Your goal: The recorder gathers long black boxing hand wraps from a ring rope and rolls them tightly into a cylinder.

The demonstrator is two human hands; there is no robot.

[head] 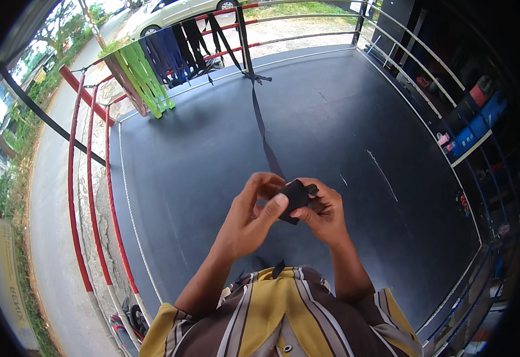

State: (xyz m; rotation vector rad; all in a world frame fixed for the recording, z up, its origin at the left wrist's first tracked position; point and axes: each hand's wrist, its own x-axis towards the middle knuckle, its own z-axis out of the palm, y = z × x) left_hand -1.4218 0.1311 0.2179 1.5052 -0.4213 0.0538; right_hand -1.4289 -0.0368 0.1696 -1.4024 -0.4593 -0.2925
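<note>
Both hands hold a partly rolled black hand wrap in front of my waist. My left hand presses its thumb on the roll's near face, with the fingers curled behind. On the other side, my right hand pinches the roll between thumb and fingers. A short loop or end of fabric sticks out by the right fingers. From the roll, the unrolled strip runs away from me, slightly twisted, towards the black post at the ring's far side. How its far end is fixed cannot be made out.
I am above the dark canvas of a boxing ring. Red ropes run along the left. Green wraps, blue wraps and black wraps hang over the far ropes. A blue padded item lies beyond the right ropes. A car stands outside.
</note>
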